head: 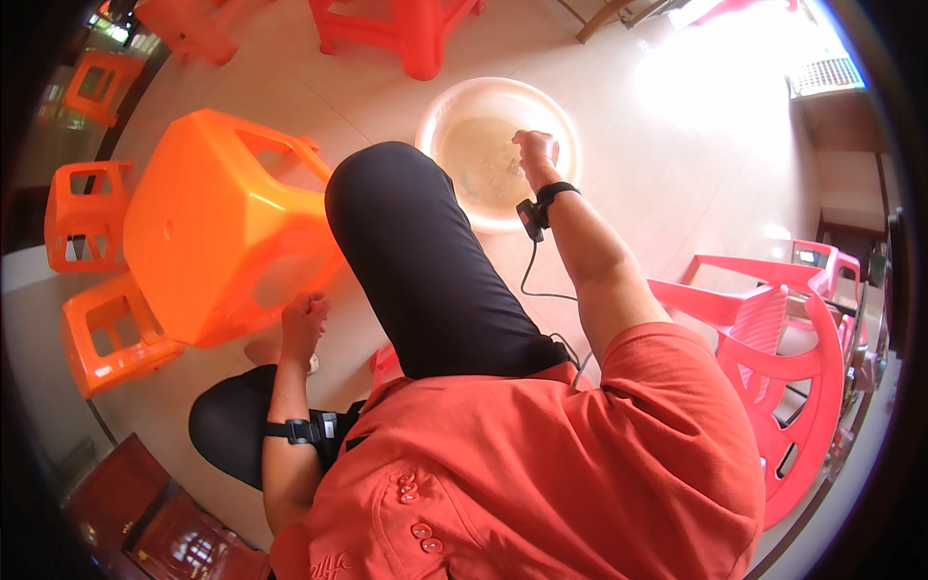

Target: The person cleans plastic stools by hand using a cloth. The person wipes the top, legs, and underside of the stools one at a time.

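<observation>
A round, pale plastic basin with shallow, cloudy water stands on the floor beyond my knee. Over its right side is my right hand, fingers curled; whether something small is between them cannot be made out. Small blurred bits show in the water beside that hand. My left hand is loosely curled near the lower edge of a large orange plastic stool, with nothing visible in it. Black straps with small devices are on both forearms, and a cable hangs from the right one.
Smaller orange stools stand at the left. Red plastic stools are beyond the basin. A pink plastic chair is close on my right. Dark red glossy furniture lies at the lower left. Strong light falls on the floor at the upper right.
</observation>
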A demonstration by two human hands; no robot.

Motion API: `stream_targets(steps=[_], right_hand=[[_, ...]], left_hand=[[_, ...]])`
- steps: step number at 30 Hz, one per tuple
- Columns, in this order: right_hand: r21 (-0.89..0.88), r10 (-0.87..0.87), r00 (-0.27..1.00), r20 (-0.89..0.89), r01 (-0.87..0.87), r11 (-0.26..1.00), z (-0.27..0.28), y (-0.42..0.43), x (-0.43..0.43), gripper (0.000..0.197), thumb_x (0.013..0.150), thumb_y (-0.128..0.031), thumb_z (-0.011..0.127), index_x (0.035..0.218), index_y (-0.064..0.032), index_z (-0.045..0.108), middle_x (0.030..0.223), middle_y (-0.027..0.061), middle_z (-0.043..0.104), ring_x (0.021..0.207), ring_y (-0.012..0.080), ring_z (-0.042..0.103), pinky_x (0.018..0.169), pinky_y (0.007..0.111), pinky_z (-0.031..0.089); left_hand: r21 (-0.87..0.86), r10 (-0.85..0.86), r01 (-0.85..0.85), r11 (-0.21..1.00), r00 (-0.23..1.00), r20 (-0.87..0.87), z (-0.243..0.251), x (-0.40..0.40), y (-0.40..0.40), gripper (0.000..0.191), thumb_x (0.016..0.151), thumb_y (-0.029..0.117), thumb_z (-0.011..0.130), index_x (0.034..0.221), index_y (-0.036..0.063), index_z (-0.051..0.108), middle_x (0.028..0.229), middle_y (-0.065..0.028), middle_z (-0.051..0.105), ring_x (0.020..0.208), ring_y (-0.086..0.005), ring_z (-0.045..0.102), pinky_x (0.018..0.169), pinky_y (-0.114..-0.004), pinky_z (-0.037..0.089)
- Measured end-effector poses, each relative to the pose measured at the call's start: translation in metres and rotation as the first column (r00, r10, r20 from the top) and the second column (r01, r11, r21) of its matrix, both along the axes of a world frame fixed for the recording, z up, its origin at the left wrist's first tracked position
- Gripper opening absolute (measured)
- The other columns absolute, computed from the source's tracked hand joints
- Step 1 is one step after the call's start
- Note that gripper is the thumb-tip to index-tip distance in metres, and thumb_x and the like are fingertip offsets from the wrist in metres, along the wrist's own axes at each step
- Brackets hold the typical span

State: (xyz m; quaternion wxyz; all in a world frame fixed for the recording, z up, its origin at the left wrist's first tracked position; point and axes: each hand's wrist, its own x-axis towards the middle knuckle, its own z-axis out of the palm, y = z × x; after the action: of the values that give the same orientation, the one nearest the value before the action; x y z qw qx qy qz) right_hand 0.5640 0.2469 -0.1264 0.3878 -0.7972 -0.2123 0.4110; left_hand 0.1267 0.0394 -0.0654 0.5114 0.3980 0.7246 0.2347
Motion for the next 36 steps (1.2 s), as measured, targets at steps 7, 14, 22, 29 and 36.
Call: stream_targets(steps=[7,14,22,29,36], right_hand=[[0.053,-0.072,0.992,-0.104,0.078,0.996,0.039,0.008,0.0,0.01,0.072,-0.003,0.067,0.067,-0.0002,0.058,0.052,0.003,0.041,0.041,0.0148,0.034,0.04,0.031,0.031],[0.161,0.064,0.907,-0.417,0.004,0.987,0.071,0.0,-0.007,0.026,0.078,-0.003,0.065,0.063,-0.0102,0.046,0.05,-0.0024,0.03,0.04,0.0106,0.033,0.037,0.028,0.024],[0.433,0.354,0.776,-0.521,-0.117,0.894,0.104,-0.017,-0.009,0.029,0.085,0.005,0.056,0.114,0.0037,0.053,0.076,0.01,0.061,0.052,0.0169,0.055,0.041,0.024,0.038],[0.457,0.323,0.788,-0.523,-0.061,0.888,0.106,-0.005,0.001,0.014,0.087,-0.005,0.064,0.077,-0.0003,0.055,0.053,0.0006,0.042,0.04,0.0085,0.031,0.038,0.024,0.027],[0.316,0.115,0.843,-0.526,0.068,0.946,0.113,0.0,-0.024,0.039,0.088,-0.02,0.064,0.059,-0.0125,0.041,0.044,-0.0037,0.031,0.033,0.0087,0.022,0.034,0.024,0.019]], left_hand=[[0.103,-0.02,0.022,0.994,0.999,-0.028,0.009,-0.002,0.006,0.021,0.085,0.016,0.064,0.098,0.0002,0.063,0.067,-0.0009,0.056,0.052,-0.0073,0.05,0.046,-0.023,0.04],[0.19,-0.025,0.033,0.981,0.999,-0.044,0.006,-0.014,0.001,0.022,0.084,0.014,0.066,0.1,-0.0005,0.064,0.067,-0.0019,0.056,0.052,-0.0094,0.052,0.046,-0.025,0.043],[0.269,-0.068,0.089,0.959,0.994,-0.083,-0.003,-0.023,0.002,0.025,0.083,0.014,0.066,0.103,-0.0009,0.063,0.07,-0.0038,0.06,0.05,-0.01,0.052,0.044,-0.025,0.042],[0.319,-0.095,0.145,0.937,0.981,-0.167,-0.004,-0.021,0.006,0.024,0.083,0.012,0.066,0.103,-0.0011,0.062,0.068,-0.0036,0.057,0.052,-0.0105,0.052,0.044,-0.026,0.042],[0.314,-0.09,0.148,0.938,0.978,-0.189,0.001,-0.021,0.003,0.024,0.083,0.013,0.066,0.103,-0.0009,0.063,0.067,-0.0034,0.056,0.051,-0.0108,0.052,0.044,-0.026,0.041]])
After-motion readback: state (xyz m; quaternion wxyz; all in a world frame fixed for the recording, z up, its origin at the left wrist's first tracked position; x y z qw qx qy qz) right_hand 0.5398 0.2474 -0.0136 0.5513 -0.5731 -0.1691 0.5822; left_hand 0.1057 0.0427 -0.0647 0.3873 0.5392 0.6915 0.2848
